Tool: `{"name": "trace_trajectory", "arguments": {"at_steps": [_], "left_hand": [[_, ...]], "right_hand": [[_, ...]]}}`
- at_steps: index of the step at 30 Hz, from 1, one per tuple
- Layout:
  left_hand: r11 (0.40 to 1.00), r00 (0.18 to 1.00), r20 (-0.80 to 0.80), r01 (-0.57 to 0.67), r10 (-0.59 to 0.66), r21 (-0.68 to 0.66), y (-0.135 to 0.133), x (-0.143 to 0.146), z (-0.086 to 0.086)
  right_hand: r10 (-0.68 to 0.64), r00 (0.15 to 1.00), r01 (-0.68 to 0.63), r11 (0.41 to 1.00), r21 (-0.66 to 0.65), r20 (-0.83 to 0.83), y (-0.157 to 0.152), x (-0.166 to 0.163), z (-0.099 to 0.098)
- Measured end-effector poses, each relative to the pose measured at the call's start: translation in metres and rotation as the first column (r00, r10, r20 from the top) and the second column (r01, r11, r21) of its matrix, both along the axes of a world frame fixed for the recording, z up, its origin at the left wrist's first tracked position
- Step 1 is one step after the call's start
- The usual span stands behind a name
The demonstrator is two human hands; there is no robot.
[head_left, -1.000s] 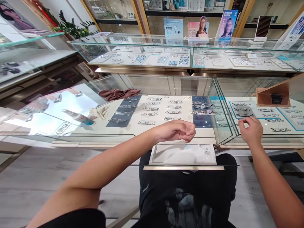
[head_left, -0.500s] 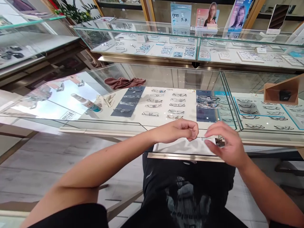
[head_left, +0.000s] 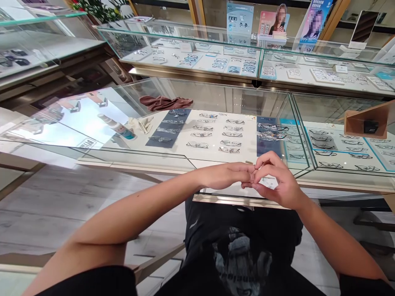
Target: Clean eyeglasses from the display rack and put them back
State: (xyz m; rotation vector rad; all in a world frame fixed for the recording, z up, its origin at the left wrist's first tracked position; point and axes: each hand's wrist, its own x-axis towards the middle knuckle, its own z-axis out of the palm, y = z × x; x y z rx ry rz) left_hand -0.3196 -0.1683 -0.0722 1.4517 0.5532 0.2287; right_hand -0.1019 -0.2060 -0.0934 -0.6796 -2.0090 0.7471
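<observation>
My left hand (head_left: 230,176) and my right hand (head_left: 276,181) meet at their fingertips over a pulled-out white drawer (head_left: 216,192) at the counter's front edge. The left fingers are closed, and whatever they pinch is too small to name. My right thumb and forefinger press together against the left fingertips; what lies between them is hidden. Small clear bits (head_left: 269,182) show on the white surface behind the right fingers. Just beyond the hands, several eyeglass frames (head_left: 231,143) are laid out in the glass display case (head_left: 197,158).
A spray bottle (head_left: 119,127), a pale cloth (head_left: 140,124) and a brown cloth (head_left: 165,102) lie on the counter at left. Stacked glasses (head_left: 271,133) rest near a dark panel. A brown box-like stand (head_left: 365,125) is at right. Another glass case (head_left: 191,70) stands behind.
My right hand has moved left and its fingertips now touch those of my left hand. The gap between the two hands has closed. The view has shifted slightly.
</observation>
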Motion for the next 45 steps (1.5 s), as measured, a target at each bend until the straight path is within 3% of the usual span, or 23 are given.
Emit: {"name": "trace_trajectory", "arguments": {"at_steps": [6, 12, 16, 19, 25, 34, 40, 45], "left_hand": [[0.989, 0.996, 0.005, -0.083, 0.085, -0.123, -0.003, 0.003, -0.007], [0.983, 0.994, 0.045, -0.086, 0.095, -0.161, -0.006, 0.005, -0.010], [0.961, 0.988, 0.090, -0.099, 0.126, -0.260, -0.010, 0.008, -0.009], [0.951, 0.981, 0.114, -0.118, 0.156, -0.284, -0.012, 0.008, -0.007], [0.975, 0.976, 0.123, -0.159, 0.178, -0.155, -0.009, 0.005, -0.004], [0.988, 0.988, -0.033, -0.152, 0.153, 0.031, -0.010, -0.001, -0.007], [0.993, 0.993, -0.037, -0.110, 0.111, 0.034, -0.011, -0.004, 0.000], [0.995, 0.995, -0.009, -0.098, 0.098, 0.030, -0.012, -0.005, 0.001]], "right_hand": [[0.004, 0.998, -0.013, 0.985, -0.170, -0.055, 0.003, -0.003, -0.004], [0.026, 0.992, -0.066, 0.945, -0.321, -0.126, 0.003, -0.003, -0.006], [0.073, 0.980, -0.141, 0.910, -0.391, -0.184, 0.005, -0.005, -0.008], [0.023, 0.981, -0.090, 0.935, -0.343, -0.193, 0.004, -0.007, -0.008], [-0.167, 0.984, 0.161, 0.984, -0.077, -0.069, -0.001, -0.007, -0.003], [-0.156, 0.987, 0.153, 0.986, 0.065, 0.043, 0.001, -0.005, -0.003], [-0.090, 0.995, 0.090, 0.996, 0.009, 0.035, 0.002, -0.009, -0.004], [-0.005, 0.999, -0.003, 0.984, -0.177, -0.050, 0.005, -0.012, -0.008]]}}
